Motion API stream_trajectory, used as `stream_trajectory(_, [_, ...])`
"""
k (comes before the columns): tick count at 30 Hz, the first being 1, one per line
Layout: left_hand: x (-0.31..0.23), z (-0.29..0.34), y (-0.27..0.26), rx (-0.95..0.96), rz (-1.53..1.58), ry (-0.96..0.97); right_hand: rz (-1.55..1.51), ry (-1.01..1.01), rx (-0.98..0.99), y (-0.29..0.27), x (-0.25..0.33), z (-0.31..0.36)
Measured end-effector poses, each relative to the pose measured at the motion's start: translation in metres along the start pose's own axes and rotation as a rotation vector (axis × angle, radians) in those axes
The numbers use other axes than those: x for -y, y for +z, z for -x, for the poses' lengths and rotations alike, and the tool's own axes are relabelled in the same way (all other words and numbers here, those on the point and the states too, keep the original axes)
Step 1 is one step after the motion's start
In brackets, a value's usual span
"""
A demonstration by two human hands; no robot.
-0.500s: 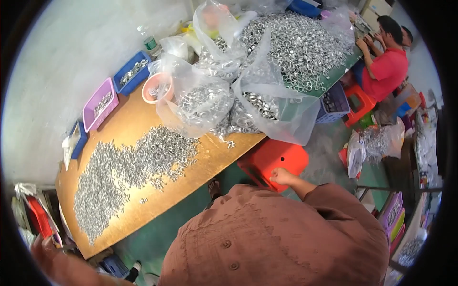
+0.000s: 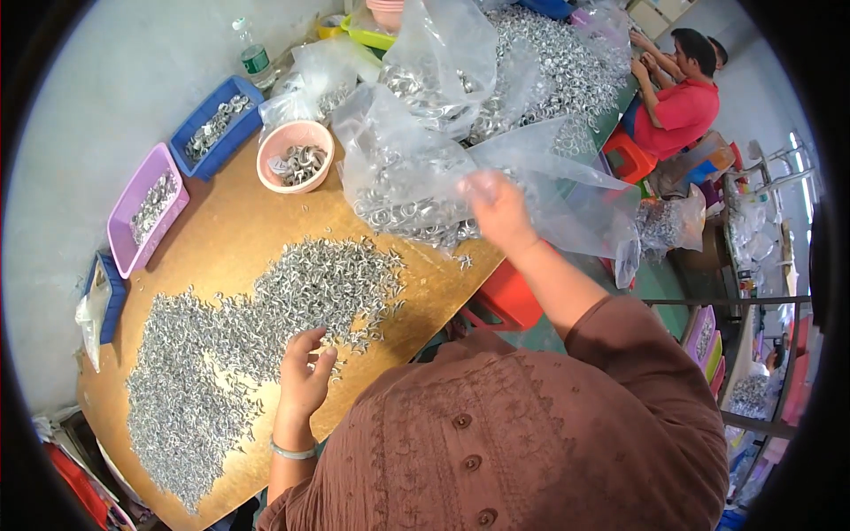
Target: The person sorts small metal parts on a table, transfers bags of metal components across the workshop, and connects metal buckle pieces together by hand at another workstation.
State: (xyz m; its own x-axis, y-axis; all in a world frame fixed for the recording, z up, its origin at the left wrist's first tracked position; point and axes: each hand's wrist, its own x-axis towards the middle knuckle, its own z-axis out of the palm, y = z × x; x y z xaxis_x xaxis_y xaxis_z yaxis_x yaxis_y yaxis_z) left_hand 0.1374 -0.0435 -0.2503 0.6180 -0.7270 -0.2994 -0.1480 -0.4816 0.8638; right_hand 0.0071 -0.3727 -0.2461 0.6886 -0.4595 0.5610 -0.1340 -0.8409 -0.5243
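Note:
Small silvery metal pieces (image 2: 328, 281) lie spread in a wide pile on the wooden table (image 2: 239, 230). My left hand (image 2: 305, 372), with a bangle at its wrist, hovers at the near edge of that pile. Its fingers are loosely bent and stand apart from the thumb, and nothing shows in them. Farther right, my right hand (image 2: 500, 212) is raised in front of a clear plastic bag (image 2: 407, 168) with ring-shaped metal parts inside. Motion smears its fingertips, so I cannot tell whether it touches the bag or holds anything.
A pink bowl (image 2: 296, 157), a blue basket (image 2: 212, 126) and a lilac basket (image 2: 149, 211) hold metal parts along the wall side. A bottle (image 2: 254, 55) stands behind. A red stool (image 2: 509, 296) is by the table's edge. A person in red (image 2: 677, 115) works at the far right.
My left hand has come from the lower left to the pile. My right hand has risen from beside the red stool to the plastic bag. The view has shifted toward the table.

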Motion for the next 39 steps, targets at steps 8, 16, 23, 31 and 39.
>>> stream_trajectory(8, [0.015,-0.008,-0.007,-0.015,-0.150,0.072,-0.735,0.802,-0.203,0.007,-0.001,-0.033])
stream_trajectory(16, [0.035,0.005,0.006,0.026,-0.247,0.044,-0.800,0.853,-0.218,0.006,0.007,-0.046])
stream_trajectory(23, [0.029,0.015,0.031,0.090,-0.253,0.038,-1.006,0.873,-0.269,-0.043,-0.007,0.005])
stream_trajectory(31, [0.046,0.035,0.052,0.121,-0.141,-0.074,-0.398,1.051,0.833,-0.007,-0.014,0.148])
stream_trajectory(39, [0.068,-0.015,0.019,-0.231,-0.758,-0.032,-0.352,0.680,1.086,0.020,0.011,0.109])
